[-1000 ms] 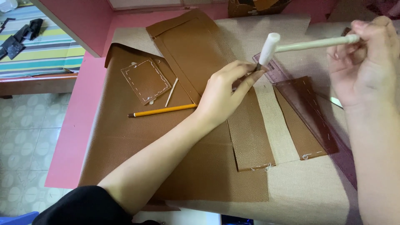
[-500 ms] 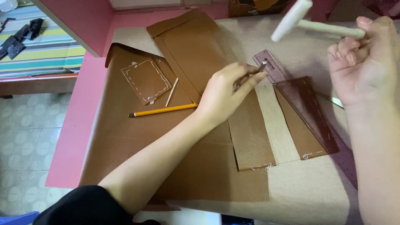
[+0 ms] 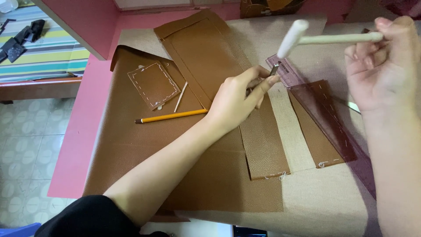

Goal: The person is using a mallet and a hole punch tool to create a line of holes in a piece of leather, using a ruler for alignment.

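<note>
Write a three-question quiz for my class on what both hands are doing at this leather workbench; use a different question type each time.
1. True or false: the right hand holds a pale mallet raised above the table.
2. Multiple choice: the left hand pinches (A) the yellow pencil, (B) a small metal punch, (C) the tinted ruler.
3. Fill in: the tinted ruler lies over a narrow brown leather ____.

Key: 1 true; 2 B; 3 strip.
</note>
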